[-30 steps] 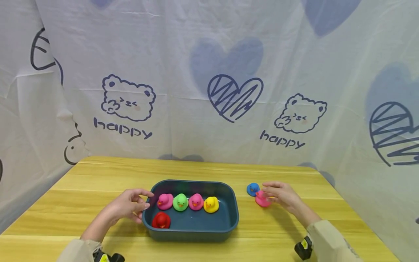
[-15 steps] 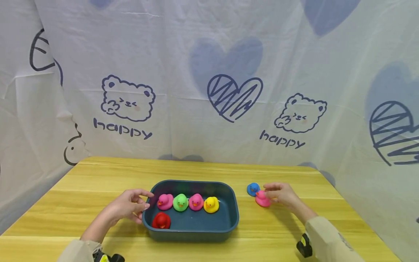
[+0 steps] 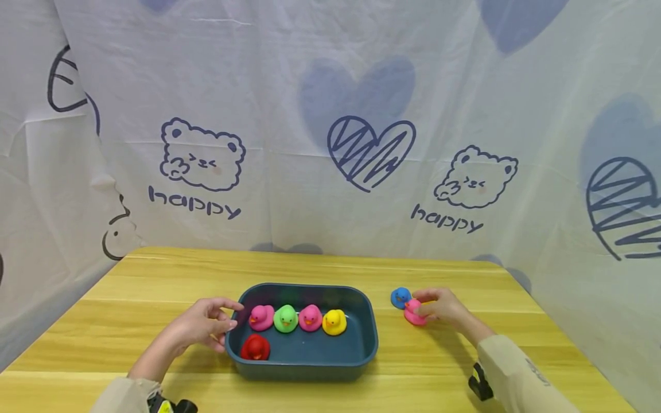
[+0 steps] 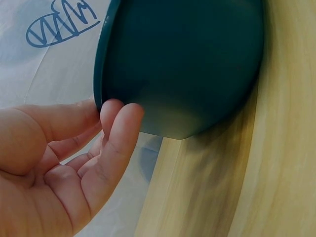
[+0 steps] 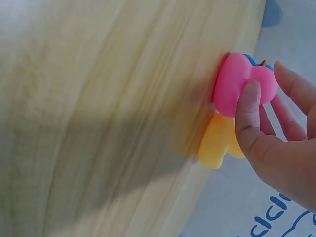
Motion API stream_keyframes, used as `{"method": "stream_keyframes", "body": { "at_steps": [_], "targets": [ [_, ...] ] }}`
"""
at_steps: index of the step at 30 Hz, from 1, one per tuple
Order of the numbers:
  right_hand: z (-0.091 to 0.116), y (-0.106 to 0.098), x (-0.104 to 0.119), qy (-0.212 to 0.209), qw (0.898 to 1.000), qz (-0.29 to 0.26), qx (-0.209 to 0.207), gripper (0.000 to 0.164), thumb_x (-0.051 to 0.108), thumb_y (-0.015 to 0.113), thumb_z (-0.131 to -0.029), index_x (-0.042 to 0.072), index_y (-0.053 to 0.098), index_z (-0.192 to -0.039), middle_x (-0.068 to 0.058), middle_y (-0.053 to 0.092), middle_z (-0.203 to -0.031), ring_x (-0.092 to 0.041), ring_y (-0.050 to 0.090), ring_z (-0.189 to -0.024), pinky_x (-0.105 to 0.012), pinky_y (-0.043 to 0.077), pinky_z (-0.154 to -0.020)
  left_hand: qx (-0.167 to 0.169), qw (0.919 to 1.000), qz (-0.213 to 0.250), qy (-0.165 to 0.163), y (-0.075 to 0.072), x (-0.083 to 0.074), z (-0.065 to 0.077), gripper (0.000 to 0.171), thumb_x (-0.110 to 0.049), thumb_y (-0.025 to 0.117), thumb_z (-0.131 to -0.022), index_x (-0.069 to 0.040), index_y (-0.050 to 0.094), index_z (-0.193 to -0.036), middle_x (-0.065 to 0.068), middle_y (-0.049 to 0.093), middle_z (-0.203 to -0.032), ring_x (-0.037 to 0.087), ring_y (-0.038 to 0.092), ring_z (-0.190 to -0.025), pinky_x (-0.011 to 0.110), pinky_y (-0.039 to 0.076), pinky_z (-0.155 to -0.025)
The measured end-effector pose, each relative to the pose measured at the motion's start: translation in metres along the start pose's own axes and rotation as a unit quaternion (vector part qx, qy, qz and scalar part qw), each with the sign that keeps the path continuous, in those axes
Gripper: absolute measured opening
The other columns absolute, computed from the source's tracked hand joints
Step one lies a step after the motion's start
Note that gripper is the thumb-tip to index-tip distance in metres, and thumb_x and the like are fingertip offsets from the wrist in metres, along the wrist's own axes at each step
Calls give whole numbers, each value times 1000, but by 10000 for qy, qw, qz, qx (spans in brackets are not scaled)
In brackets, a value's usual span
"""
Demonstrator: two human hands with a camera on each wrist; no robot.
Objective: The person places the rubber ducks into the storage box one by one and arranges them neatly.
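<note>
My left hand [image 3: 203, 324] pinches the left rim of a dark blue-green plastic bin [image 3: 299, 373]; in the left wrist view its fingers [image 4: 121, 133] lie along both sides of that rim. To the right of the bin, my right hand [image 3: 445, 307] has its thumb and fingers around a pink rubber duck [image 3: 413, 312] on the table. The thumb [image 5: 248, 103] presses the duck's side in the right wrist view, while the index fingertip stands off its head. A blue rubber duck [image 3: 400, 297] sits right behind the pink one. A yellow-orange duck [image 5: 212, 143] appears beside it in the right wrist view, hidden by my hand from the head camera.
Inside the bin a magenta duck [image 3: 261, 317], a green duck [image 3: 286, 319], a pink duck [image 3: 310, 318] and a yellow duck [image 3: 334, 322] form a row. A red duck [image 3: 255, 347] sits in the front left corner. A printed curtain [image 3: 289, 218] hangs behind the wooden table [image 3: 170, 275].
My right hand has moved slightly left and closed in on the pink duck, its thumb now against it. My left hand and the bin have stayed in place.
</note>
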State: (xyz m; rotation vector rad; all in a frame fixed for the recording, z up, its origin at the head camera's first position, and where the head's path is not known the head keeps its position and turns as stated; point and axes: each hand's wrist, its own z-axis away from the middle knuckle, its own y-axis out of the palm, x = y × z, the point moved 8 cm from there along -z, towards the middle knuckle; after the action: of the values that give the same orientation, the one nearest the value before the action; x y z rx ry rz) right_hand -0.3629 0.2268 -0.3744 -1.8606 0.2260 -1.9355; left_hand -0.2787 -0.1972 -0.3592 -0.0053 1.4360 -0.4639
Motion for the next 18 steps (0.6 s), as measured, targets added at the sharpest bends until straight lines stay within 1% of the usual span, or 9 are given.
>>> {"method": "stream_keyframes", "body": {
  "at_steps": [4, 11, 15, 18],
  "targets": [
    [-1, 0, -3, 60, 9999, 133, 1, 44, -10, 63, -73, -19, 47, -113, -22, 55, -104, -13, 54, -69, -26, 51, -60, -2, 10000, 5, -3, 0, 0, 0, 39, -3, 57, -86, 9, 44, -120, 11, 50, -78, 16, 54, -55, 33, 53, -53],
    [-2, -1, -7, 219, 9986, 418, -249, 43, -9, 67, -71, -16, 52, -110, -19, 57, -99, -14, 51, -69, -25, 50, -59, 32, 10000, 27, 8, 0, -1, 0, 39, -2, 56, -86, 9, 43, -121, 11, 50, -78, 16, 54, -55, 33, 53, -53],
    [-3, -1, -8, 232, 9978, 467, -410, 42, -10, 68, -69, -17, 53, -108, -19, 57, -96, -15, 52, -69, -27, 51, -59, 32, 10000, 26, -12, 0, -1, 0, 38, -2, 56, -86, 9, 43, -121, 12, 51, -78, 17, 54, -55, 33, 53, -53],
    [-4, -1, -7, 162, 9977, 491, -439, 39, -11, 68, -69, -19, 54, -105, -21, 57, -94, -15, 53, -67, -28, 52, -59, 38, 10000, 30, -18, 1, 0, 0, 38, -1, 55, -87, 10, 43, -121, 13, 51, -79, 17, 54, -55, 33, 53, -53]
  ]
}}
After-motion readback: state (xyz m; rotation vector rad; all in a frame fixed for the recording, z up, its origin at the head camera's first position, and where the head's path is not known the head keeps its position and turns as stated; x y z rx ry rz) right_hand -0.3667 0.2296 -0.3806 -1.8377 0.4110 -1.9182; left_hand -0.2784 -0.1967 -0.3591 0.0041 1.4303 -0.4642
